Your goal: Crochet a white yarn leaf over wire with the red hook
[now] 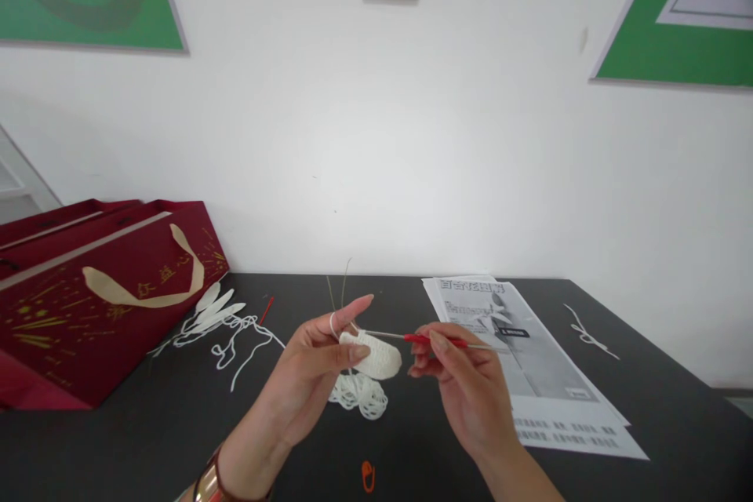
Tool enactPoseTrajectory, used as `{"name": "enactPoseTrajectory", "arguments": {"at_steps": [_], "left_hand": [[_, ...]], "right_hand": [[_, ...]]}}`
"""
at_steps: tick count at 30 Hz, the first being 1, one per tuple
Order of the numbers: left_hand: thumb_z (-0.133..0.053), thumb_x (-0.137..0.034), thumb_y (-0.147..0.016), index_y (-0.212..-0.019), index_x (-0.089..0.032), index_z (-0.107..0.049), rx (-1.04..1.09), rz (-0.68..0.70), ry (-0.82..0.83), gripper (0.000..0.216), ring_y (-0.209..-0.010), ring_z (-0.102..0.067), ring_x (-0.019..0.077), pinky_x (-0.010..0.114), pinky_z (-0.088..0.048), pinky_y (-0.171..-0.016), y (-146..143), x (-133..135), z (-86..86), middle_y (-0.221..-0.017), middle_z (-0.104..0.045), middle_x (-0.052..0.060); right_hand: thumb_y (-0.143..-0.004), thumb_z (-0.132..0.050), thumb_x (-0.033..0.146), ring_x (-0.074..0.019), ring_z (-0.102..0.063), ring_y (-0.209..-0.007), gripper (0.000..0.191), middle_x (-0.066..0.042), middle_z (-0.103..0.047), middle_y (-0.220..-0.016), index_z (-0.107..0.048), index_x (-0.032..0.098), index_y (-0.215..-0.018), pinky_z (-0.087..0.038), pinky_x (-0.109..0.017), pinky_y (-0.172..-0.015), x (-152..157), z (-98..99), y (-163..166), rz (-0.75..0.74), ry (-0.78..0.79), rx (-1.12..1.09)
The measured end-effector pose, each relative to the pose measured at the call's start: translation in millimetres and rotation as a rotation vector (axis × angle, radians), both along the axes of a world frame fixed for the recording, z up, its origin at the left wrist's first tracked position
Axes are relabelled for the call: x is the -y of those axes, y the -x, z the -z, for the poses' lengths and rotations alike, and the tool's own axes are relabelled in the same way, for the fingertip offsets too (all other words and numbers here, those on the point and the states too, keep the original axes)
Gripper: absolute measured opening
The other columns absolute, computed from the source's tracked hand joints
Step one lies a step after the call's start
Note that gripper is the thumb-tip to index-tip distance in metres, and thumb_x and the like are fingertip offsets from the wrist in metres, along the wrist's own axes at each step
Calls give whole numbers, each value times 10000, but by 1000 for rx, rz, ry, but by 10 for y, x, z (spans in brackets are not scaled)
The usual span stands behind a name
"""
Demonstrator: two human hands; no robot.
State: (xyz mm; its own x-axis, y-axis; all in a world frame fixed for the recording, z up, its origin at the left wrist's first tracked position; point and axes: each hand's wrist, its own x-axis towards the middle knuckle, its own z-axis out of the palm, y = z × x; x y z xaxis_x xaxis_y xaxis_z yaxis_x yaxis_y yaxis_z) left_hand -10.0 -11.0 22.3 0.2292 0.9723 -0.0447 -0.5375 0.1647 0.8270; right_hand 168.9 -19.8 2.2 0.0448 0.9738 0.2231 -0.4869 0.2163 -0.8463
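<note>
- Head view: left hand [311,365] pinches a white crocheted piece [380,359] between thumb and fingers; index finger raised, yarn looped round it.
- Right hand [459,380] pinches a crochet hook [432,340] by its red grip; metal tip meets the piece's upper edge.
- Both are held just above the dark surface [147,439], mid-front, with loose white yarn [358,396] heaped beneath.
- Orange stitch marker [368,476] lies nearer the camera.
- Printed sheets [547,376] lie to the right.
- Red gift bag [100,306] sits far left, white crocheted petals [217,304] beside it.
</note>
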Motion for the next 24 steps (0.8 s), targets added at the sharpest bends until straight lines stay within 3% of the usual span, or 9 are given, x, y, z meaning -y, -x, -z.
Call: {"name": "enactPoseTrajectory", "arguments": {"at_steps": [6, 14, 24], "left_hand": [[-775, -98, -585, -999, -190, -739, -76, 50, -2, 426, -601, -553, 111, 242, -404, -613, 57, 20, -43, -678, -645, -5], [-745, -68, -552, -997, -164, -743, -107, 213, 8, 455, -548, -538, 117, 248, -411, -573, 149, -5, -55, -632, -644, 12], [-710, -24, -524, -955, -165, -756, -118, 311, 45, 456, -530, -520, 112, 233, -376, -544, 187, 4, -35, -637, -658, 19]], "right_hand": [[-713, -745, 252, -128, -639, -555, 107, -35, -704, -657, -725, 168, -775, -567, -223, -519, 1, -63, -64, -4, 23, -4], [-759, -704, 240, -132, -656, -594, 68, -42, -692, -735, -722, 175, -757, -565, -221, -554, 9, -96, -137, -43, -64, 108], [-720, -740, 257, -163, -646, -632, 88, -45, -638, -770, -690, 187, -735, -544, -271, -545, 92, -179, -185, -11, -142, 161]]}}
